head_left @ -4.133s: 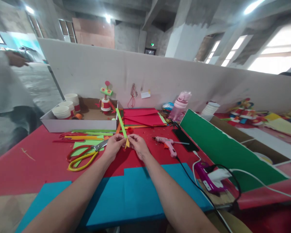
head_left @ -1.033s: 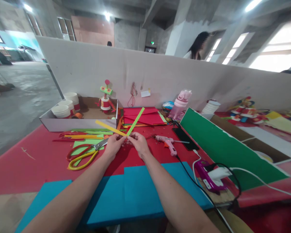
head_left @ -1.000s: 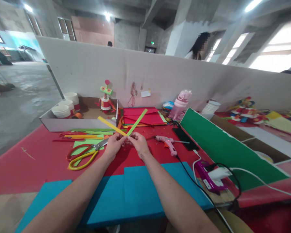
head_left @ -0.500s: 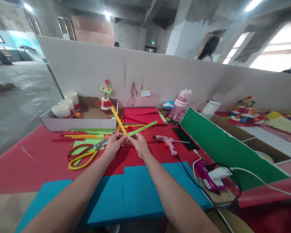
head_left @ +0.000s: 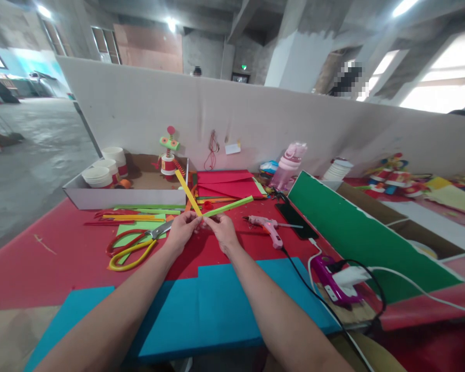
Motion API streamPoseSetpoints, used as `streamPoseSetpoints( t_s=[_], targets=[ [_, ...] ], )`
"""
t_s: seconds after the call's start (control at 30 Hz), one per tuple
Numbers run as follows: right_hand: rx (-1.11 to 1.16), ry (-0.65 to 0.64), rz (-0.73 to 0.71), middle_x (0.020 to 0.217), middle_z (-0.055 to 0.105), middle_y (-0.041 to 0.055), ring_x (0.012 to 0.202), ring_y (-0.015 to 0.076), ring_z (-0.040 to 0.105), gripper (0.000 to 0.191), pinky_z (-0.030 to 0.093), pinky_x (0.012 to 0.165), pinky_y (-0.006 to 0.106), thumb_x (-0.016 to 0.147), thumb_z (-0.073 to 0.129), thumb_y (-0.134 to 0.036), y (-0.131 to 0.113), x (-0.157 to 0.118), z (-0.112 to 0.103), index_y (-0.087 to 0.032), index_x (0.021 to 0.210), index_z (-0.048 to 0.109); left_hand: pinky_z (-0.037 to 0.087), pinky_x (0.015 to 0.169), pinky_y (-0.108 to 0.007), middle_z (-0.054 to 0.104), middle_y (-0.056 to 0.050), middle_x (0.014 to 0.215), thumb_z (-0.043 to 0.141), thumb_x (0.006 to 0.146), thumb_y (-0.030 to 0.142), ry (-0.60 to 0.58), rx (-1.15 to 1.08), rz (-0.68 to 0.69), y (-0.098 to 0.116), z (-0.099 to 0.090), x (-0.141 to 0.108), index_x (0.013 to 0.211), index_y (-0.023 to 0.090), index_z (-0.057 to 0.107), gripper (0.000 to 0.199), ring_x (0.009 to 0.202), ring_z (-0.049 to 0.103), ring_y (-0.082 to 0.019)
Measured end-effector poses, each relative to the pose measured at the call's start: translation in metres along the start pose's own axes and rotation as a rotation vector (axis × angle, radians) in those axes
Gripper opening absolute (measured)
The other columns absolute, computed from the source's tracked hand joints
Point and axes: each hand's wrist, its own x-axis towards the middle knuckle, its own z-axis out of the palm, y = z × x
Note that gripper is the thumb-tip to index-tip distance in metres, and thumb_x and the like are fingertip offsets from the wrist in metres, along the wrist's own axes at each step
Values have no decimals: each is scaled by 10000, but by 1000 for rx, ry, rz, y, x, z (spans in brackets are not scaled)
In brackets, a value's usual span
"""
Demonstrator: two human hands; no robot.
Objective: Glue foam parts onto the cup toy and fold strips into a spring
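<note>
My left hand (head_left: 184,231) pinches the near end of a yellow paper strip (head_left: 188,192), which points up and to the left. A green paper strip (head_left: 231,206) slants up to the right from the fingers of my right hand (head_left: 221,232), closed on its near end. The two strips meet in a V between my fingertips; their joint is partly covered by my fingers. Left of my hands lie scissors (head_left: 139,246) with one red and one yellow handle, on light green paper (head_left: 128,229). A pink glue gun (head_left: 269,226) rests to the right.
An open box (head_left: 127,198) at the back left holds paper cups (head_left: 97,176) and a paper-cup figure (head_left: 168,155). Red paper sheets (head_left: 227,181) lie behind my hands. On the right are a phone (head_left: 296,221), a purple power strip (head_left: 335,284), cables, and a green-sided box (head_left: 356,235).
The green strip's far end has swung slightly down and to the right, and the yellow strip has shifted slightly left. Both hands stay nearly in place.
</note>
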Motion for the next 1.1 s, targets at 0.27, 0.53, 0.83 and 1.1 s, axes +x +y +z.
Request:
streamPoseSetpoints(
  t_s=[0.27, 0.53, 0.83, 1.1],
  targets=[
    [-69, 48, -7, 564, 644, -16, 535, 157, 634, 298, 480, 535, 250, 621, 743, -418, 0, 3, -4, -165, 725, 625, 361, 482, -213, 539, 29, 519, 710, 680, 382, 3, 13, -11, 2, 1, -1, 634, 157, 545, 283, 466, 469, -87],
    [-72, 159, -90, 520, 588, -50, 483, 124, 604, 269, 469, 502, 228, 642, 737, -391, -7, 9, -11, -172, 696, 591, 353, 469, -212, 508, 42, 484, 710, 673, 374, 36, 47, -13, 3, 1, -2, 608, 167, 520, 288, 444, 460, -88],
    [66, 283, -201, 523, 544, -69, 482, 93, 547, 279, 509, 552, 238, 649, 745, -388, -19, 18, -29, -174, 713, 580, 375, 466, -203, 521, 32, 490, 706, 659, 373, 39, 45, -27, 1, 0, 0, 629, 164, 518, 283, 452, 475, -87],
    [98, 380, -292, 524, 534, -65, 511, 93, 564, 324, 499, 568, 227, 683, 728, -423, -23, 25, -44, -174, 666, 522, 382, 472, -202, 527, 31, 491, 703, 662, 376, 34, 61, -38, -3, -2, 1, 634, 166, 517, 282, 452, 481, -87]
  ],
)
